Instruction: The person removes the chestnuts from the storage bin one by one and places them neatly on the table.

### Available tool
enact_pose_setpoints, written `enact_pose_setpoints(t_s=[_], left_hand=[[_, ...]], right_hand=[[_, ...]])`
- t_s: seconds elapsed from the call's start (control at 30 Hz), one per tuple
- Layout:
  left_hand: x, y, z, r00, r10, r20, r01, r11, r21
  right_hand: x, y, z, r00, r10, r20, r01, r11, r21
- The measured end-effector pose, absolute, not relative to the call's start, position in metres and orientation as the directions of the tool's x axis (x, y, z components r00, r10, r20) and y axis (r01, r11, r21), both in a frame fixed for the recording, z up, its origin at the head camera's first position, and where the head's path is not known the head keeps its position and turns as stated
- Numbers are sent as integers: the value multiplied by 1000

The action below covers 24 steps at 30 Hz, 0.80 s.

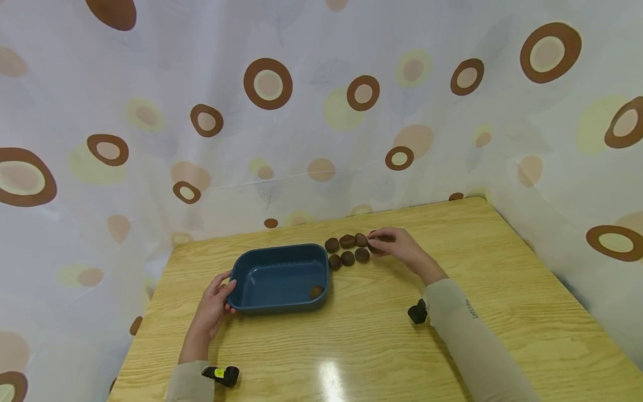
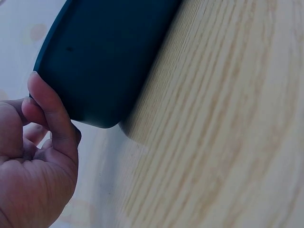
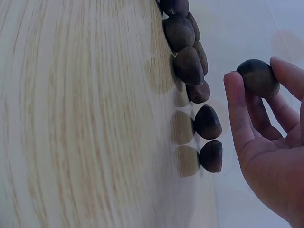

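My left hand (image 1: pixel 213 304) grips the left end of a dark blue rectangular basin (image 1: pixel 281 307), its thumb over the rim. One brown chestnut (image 1: pixel 316 292) lies inside, in the near right corner. Between thumb and fingertips my right hand (image 1: pixel 399 248) pinches another chestnut (image 3: pixel 259 80), held up off the table in the right wrist view. Several more chestnuts (image 1: pixel 348 258) form two short rows to the right of the basin, just left of the right hand. In the left wrist view the left fingers press against the basin's dark outer wall (image 2: pixel 109 57).
Everything stands on a light wood-grain table (image 1: pixel 382 335). A white curtain (image 1: pixel 311 123) with brown and yellow circles hangs behind the table and along its sides. Both wrists carry small black camera mounts (image 1: pixel 418 311).
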State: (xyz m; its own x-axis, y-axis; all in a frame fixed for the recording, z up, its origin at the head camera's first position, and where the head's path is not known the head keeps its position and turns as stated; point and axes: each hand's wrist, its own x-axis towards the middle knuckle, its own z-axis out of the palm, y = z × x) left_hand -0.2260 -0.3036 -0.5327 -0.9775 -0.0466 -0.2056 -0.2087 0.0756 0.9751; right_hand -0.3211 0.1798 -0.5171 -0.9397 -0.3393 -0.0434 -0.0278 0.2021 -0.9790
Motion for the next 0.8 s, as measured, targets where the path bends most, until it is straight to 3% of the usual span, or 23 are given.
enact_pose_setpoints(t_s=[0.47,0.8], left_hand=[[-226,-303,-530,-978,-58,-198,-203,92,975],[-226,-304,-533,-978,-47,-202,-205,94,974]], right_hand=[[-320,181,-523,-953,-293,-79,9,233,-972],[-322,179,-532,-970,-233,-75,-14,362,-932]])
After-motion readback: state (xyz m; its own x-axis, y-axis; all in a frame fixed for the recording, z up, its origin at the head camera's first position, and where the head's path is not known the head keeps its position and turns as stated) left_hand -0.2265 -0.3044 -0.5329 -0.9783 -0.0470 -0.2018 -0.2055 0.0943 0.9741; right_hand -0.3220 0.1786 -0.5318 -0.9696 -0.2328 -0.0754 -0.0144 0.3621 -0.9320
